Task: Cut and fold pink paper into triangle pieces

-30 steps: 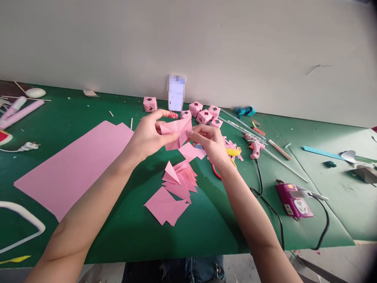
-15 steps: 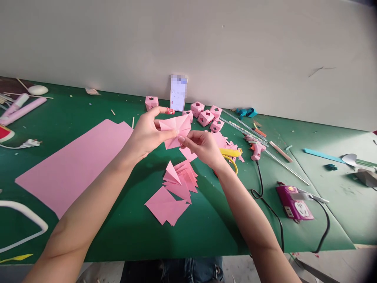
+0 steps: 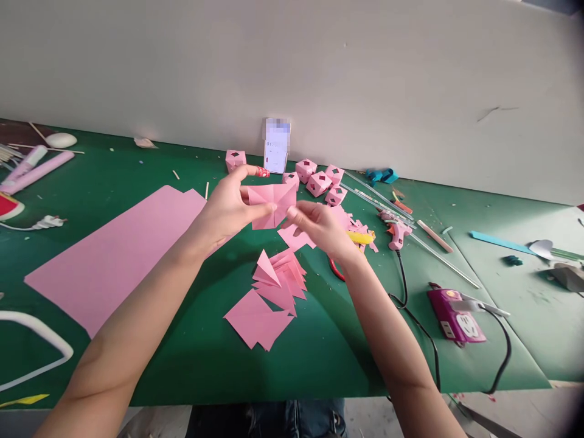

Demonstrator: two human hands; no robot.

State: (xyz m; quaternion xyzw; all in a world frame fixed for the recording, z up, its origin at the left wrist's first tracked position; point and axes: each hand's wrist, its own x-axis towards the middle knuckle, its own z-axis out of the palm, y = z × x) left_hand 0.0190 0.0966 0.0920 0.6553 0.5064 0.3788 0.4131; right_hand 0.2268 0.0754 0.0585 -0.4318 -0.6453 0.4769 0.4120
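Observation:
My left hand [image 3: 228, 207] pinches a creased square of pink paper [image 3: 281, 193] from its left side, thumb over the front and fingers behind. Fold lines run out from the paper's middle. At its lower right edge, my right hand [image 3: 319, 228] has thumb and fingers closed together; they appear to grip that edge, though the exact contact is partly hidden. Below the hands, a loose stack of folded and cut pink paper pieces [image 3: 258, 316] lies on the green table [image 3: 191, 359].
Large pink sheets [image 3: 123, 249] lie to the left. A phone [image 3: 276, 149] leans on the wall beside several folded pink paper boxes [image 3: 318, 182]. Rightward are paper scraps, yellow-handled scissors [image 3: 362, 237], a pink glue gun [image 3: 399, 232], clear rods and a purple power strip [image 3: 456, 316].
My right thumb has slid from the paper's lower middle out to its right edge. The paper has turned slightly and sits more level. My left hand keeps its hold.

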